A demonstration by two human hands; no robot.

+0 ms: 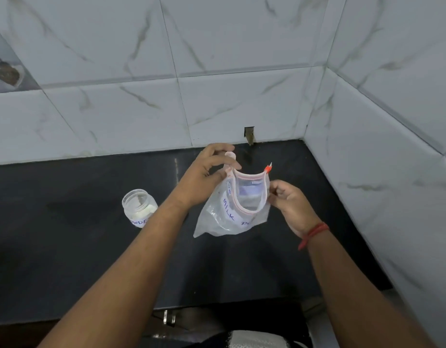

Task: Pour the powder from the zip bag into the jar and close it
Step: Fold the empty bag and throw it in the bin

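A clear zip bag (224,217) with a red zip strip and blue handwriting hangs above the black counter, its mouth pulled wide open. My left hand (204,172) pinches the left side of the mouth, and my right hand (289,202) pinches the right side. A red slider tab (267,168) sticks up at the right end of the zip. A small glass jar (139,205) with a white label stands open on the counter to the left of my left forearm, with some white powder inside. No lid is visible.
The black counter (66,247) ends at a white marble-tiled wall (217,71) behind and another wall on the right (392,172). A small notch (249,134) sits in the wall base behind the bag. A metal handle (169,317) shows below the counter's front edge.
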